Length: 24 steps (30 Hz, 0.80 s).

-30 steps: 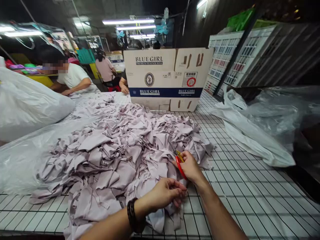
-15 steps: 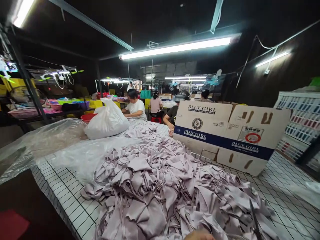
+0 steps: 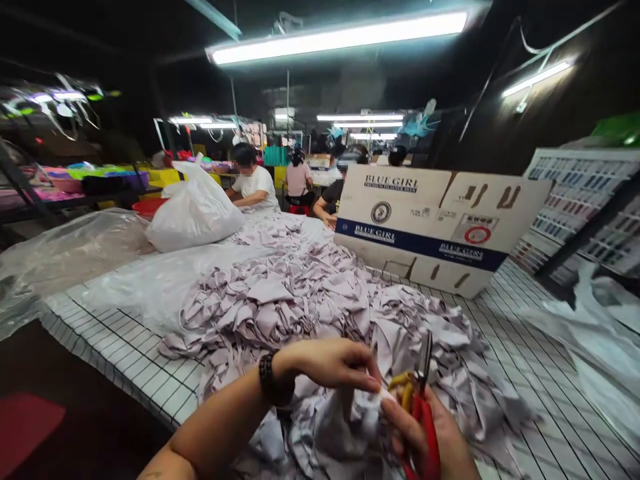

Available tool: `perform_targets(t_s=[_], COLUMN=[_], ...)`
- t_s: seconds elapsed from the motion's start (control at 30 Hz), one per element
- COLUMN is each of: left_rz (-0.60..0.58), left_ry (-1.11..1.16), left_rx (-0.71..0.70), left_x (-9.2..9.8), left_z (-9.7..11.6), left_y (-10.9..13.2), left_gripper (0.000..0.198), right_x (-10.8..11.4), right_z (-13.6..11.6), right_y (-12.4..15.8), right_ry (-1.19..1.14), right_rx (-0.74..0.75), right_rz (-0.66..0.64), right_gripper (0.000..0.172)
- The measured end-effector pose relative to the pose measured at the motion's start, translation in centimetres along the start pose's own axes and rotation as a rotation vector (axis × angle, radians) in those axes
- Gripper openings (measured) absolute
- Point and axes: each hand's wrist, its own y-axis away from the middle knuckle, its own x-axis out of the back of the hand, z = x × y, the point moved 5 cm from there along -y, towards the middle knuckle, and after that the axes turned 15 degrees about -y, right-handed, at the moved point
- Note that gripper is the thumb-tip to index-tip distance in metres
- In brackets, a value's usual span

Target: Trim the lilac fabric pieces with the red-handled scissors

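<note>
a: where's the cloth (image 3: 345, 420)?
b: at the near edge of the pile (image 3: 300, 293) on the surface (image 3: 125, 360), pinched in the left hand (image 3: 330, 363). the right hand (image 3: 450, 443) grips red snips (image 3: 421, 393), blades up, seemingly touching the cloth.

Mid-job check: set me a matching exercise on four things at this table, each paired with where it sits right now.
Things:
1. red-handled snips
2. lilac fabric piece
3. cardboard box
4. white bag

Places:
A. far left on the table
B. pinched by the left hand
C. upright behind the fabric pile
D. in the grip of the right hand

Pairs: 1-D, 2-B, 3-C, 4-A.
</note>
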Motion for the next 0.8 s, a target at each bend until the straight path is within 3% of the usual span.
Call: perform_targets(t_s=[0.1,0.13,0.17,0.23,0.33,0.43,0.6,0.67,0.73,0.8], left_rz=[0.387,0.45,0.427,0.221,0.176,0.256,0.244,0.294,0.265,0.187], left_ry=[0.175,0.252,0.349,0.586,0.831,0.816,0.168,0.039,0.135,0.371], left_rx=[0.289,0.386,0.454,0.505,0.508,0.524,0.499,0.521,0.506,0.509], left_x=[-2.3,-3.8,-5.8,-10.3,-14.0,-13.7,-9.1,-8.0,-8.2,-9.4], left_z=[-3.0,-3.6,-3.9,-3.6,-2.9,-3.2,-3.2,-3.3,-3.6,-4.1], left_y=[2.9,4.2,5.2,6.6,7.4,6.9,6.3,6.3,5.9,5.5], left_gripper=[0.039,0.045,0.053,0.066,0.068,0.066,0.056,0.051,0.05,0.052], right_x=[0.1,0.3,0.5,0.7,0.6,0.0,-0.5,-0.6,-0.7,-0.7], right_z=[0.2,0.5,0.8,1.7,3.5,5.1,5.8,5.8,5.6,5.3], right_y=[0.6,0.8,1.0,1.7,2.9,4.3,5.8,6.0,6.0,5.9], right_ry=[-0.075,-0.072,-0.059,-0.025,0.03,0.075,0.065,0.069,0.102,0.172], right_rx=[-0.01,-0.015,-0.025,-0.048,-0.097,-0.144,-0.122,-0.128,-0.122,-0.069], right_rz=[0.009,0.02,0.034,0.059,0.064,0.043,0.066,0.065,0.021,-0.018], right_gripper=[0.044,0.044,0.044,0.044,0.046,0.051,0.049,0.046,0.041,0.034])
